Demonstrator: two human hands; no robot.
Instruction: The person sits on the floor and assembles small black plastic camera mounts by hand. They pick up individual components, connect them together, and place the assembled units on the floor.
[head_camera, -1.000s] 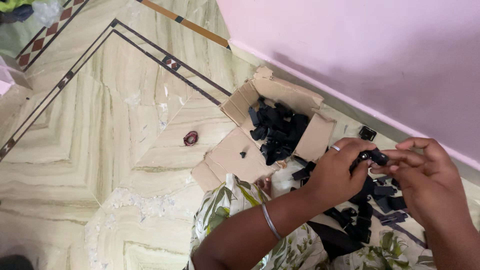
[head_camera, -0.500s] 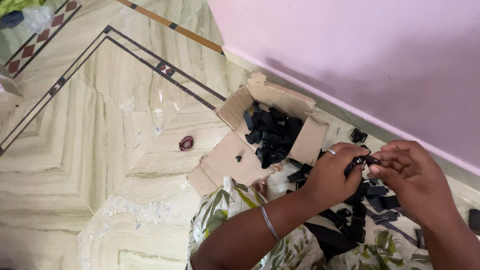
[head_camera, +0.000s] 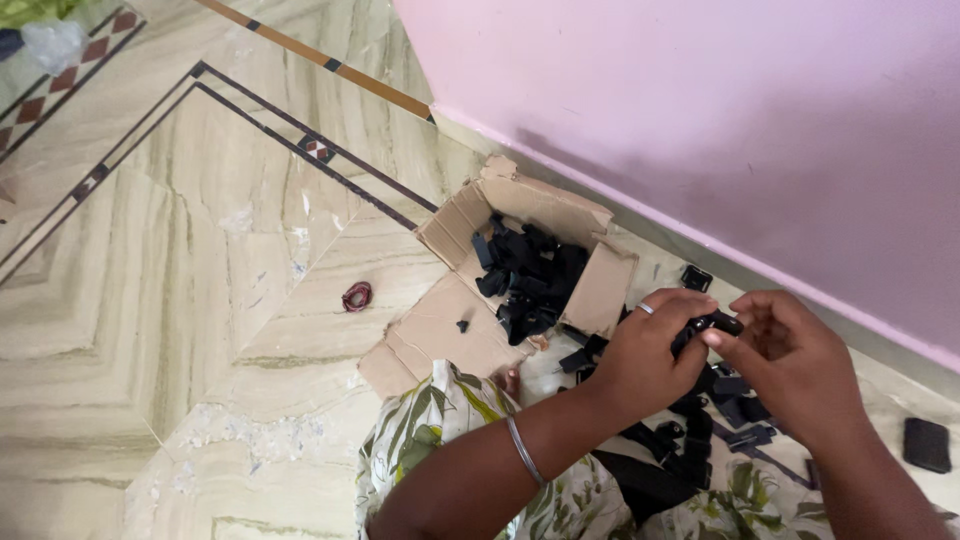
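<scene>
Head view, looking down:
Left hand (head_camera: 640, 355): curled round one end of a small black plastic clip (head_camera: 705, 325), fingers (head_camera: 690, 303) closed on it, ring on one finger, thin metal bangle (head_camera: 523, 452) up the wrist.
Right hand (head_camera: 790, 355): pinching the other end of the same clip, thumb and fingertips closed on it, palm turned toward the left hand.
Clip: held between both sets of fingers, up off the lap, right where the two hands meet.
Loose black parts (head_camera: 700, 440): scattered just below the fingers on the floral cloth (head_camera: 440, 420) over the lap, some partly hidden by the hands.
Cardboard box (head_camera: 520, 205): torn open, flaps folded flat, to the left of the fingers and a bit further out, near the left hand.
Box contents (head_camera: 525, 275): a heap of more black plastic pieces, too jumbled to tell apart.
Stray bit (head_camera: 462, 325): one tiny black piece alone on the box's flattened flap, left of the fingers.
Square black piece (head_camera: 697, 277): on the floor just above the fingers, by the wall.
Flat black piece (head_camera: 927, 445): on the floor, off to the right of the right hand.
Red loop (head_camera: 356, 296): small coil on the marble floor (head_camera: 200, 300), well left of the fingers.
Pink wall (head_camera: 700, 120): behind and above the hands.
</scene>
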